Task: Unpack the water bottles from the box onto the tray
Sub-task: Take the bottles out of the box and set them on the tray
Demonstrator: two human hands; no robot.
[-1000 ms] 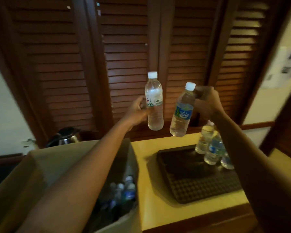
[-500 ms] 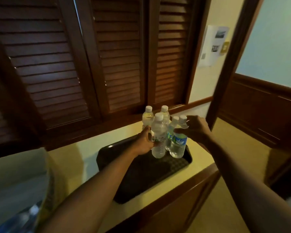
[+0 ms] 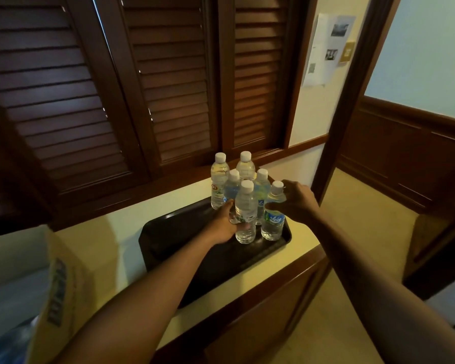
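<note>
On tray (image 3: 184, 232): six clear bottles (image 3: 245, 211) upright, white caps, clustered.

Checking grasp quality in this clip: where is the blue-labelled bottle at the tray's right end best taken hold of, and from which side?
Take the blue-labelled bottle around its upper body, just above the label, from its open right side. It stands upright on the tray with other bottles close on its left and behind, and the right hand already sits there.

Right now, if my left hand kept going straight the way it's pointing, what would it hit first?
The left hand already grips the front bottle. Pushed further, that bottle would probably meet the bottles behind it first, though depth is hard to judge.
</note>
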